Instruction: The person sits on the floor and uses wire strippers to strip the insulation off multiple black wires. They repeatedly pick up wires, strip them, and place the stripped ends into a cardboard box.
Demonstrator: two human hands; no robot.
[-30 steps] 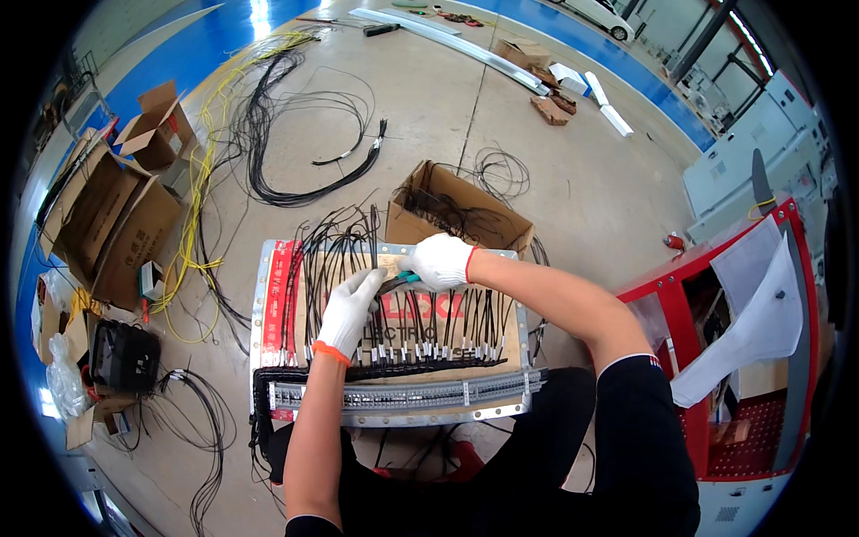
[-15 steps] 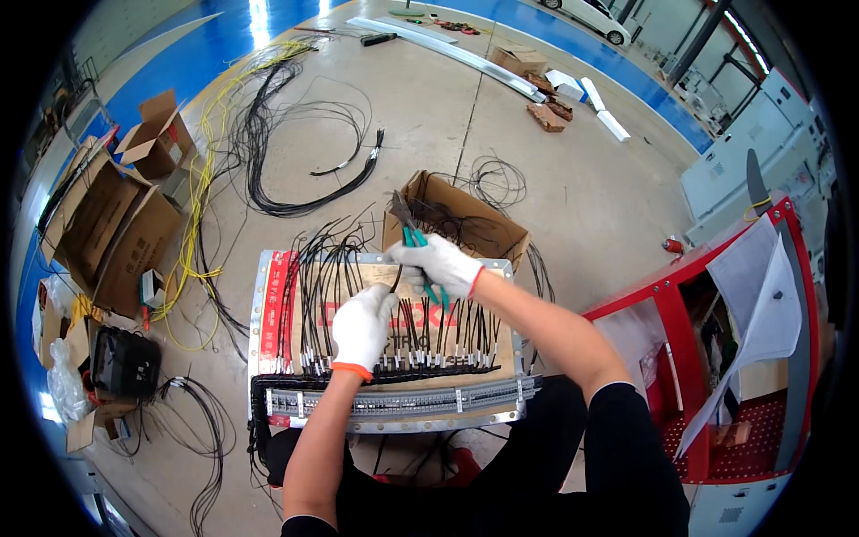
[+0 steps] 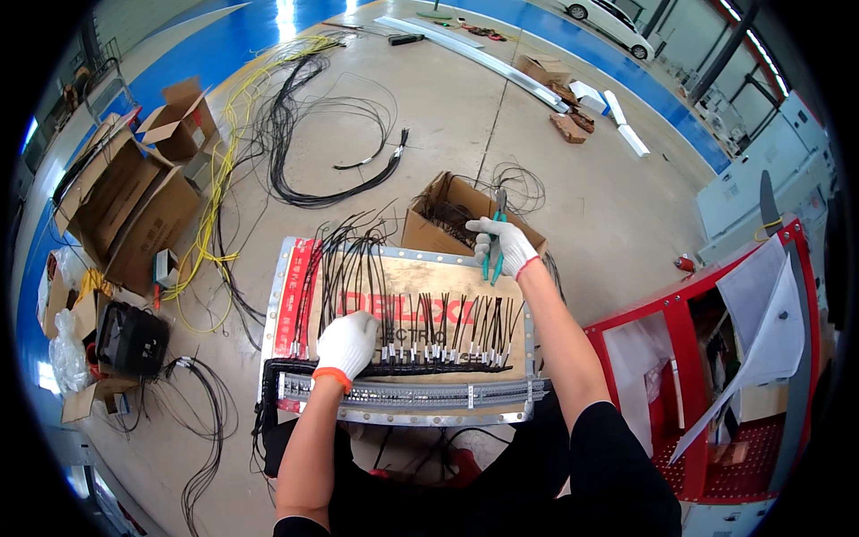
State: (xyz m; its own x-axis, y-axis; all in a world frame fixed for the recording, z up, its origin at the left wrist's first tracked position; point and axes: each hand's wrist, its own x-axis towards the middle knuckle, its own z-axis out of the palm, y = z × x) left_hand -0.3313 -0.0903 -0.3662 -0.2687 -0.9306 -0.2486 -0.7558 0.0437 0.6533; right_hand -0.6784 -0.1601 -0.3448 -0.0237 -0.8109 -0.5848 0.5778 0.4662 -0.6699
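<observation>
- Right hand (image 3: 506,242), white knit glove with an orange cuff, fingers curled tight around the green-handled cutting pliers (image 3: 493,251), tool pointing up and away, handles hanging below the palm.
- That hand hovers over the far edge of the panel, just in front of the open brown cardboard box of black wire offcuts (image 3: 447,219).
- Left hand (image 3: 346,344), same glove, fingers bent and pressed down on the row of short black wires with white end sleeves (image 3: 447,333).
- Those wires run along the grey terminal strip (image 3: 412,391) at the near edge of the flat metal mounting panel lined with printed cardboard (image 3: 420,286).
- Loose black and yellow cables (image 3: 268,152) sprawl across the concrete floor beyond; a red metal cabinet (image 3: 707,376) stands to the right.
</observation>
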